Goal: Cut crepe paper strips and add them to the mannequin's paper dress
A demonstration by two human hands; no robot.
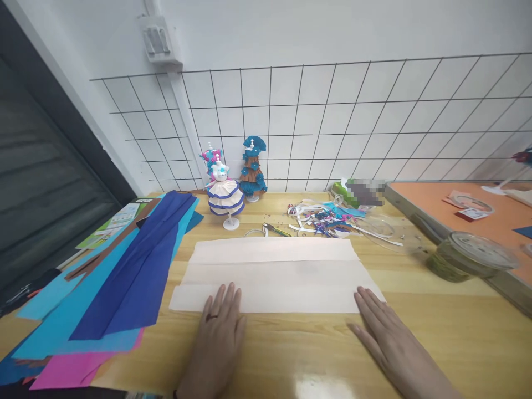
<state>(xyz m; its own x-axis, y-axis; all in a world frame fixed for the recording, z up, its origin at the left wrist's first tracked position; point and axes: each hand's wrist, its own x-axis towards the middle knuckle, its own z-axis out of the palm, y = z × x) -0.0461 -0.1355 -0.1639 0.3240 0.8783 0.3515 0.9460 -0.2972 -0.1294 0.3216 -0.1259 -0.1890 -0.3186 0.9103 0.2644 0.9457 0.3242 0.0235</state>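
A large pale pink sheet of paper (274, 274), folded into long strips, lies flat on the wooden table (436, 332). My left hand (220, 327) rests flat with fingers stretched out on the sheet's near left edge; a dark ring sits on one finger. My right hand (384, 332) lies flat with fingers extended, its tips touching the sheet's near right corner. Neither hand holds anything.
A stack of blue, dark blue, cyan and pink paper sheets (120, 282) lies at the left. Two small paper-dress dolls (226, 191) stand at the back by the wire grid wall. Paper scraps (328, 219), scissors (274, 229) and a clear lidded container (474, 255) sit toward the right, beside an orange board (490, 213).
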